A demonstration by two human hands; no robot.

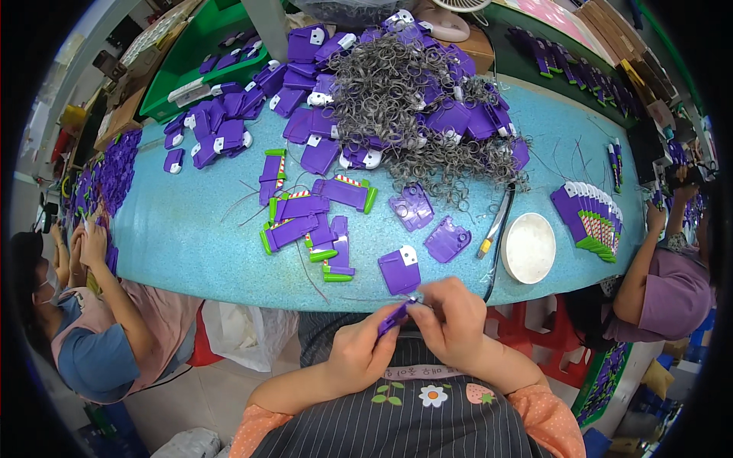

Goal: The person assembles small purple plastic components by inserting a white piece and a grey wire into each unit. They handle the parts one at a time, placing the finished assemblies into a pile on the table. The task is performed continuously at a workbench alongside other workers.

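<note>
Close in front of my apron, my left hand grips a small purple plastic part, held tilted. The fingers of my right hand are pinched at its upper end; whatever they hold there is too small to make out. Thin wires stretch left from that end. Just beyond my hands lies a purple panel with a white corner. Two translucent purple shells rest farther up the table. To their left, several purple wing-like pieces with green ends are scattered, some with wires.
A tangled heap of grey wire rings covers purple parts at the table's far side. A white bowl and a yellow-tipped cutter lie right, near a fanned row of finished-looking pieces. A green crate stands far left. People sit at both sides.
</note>
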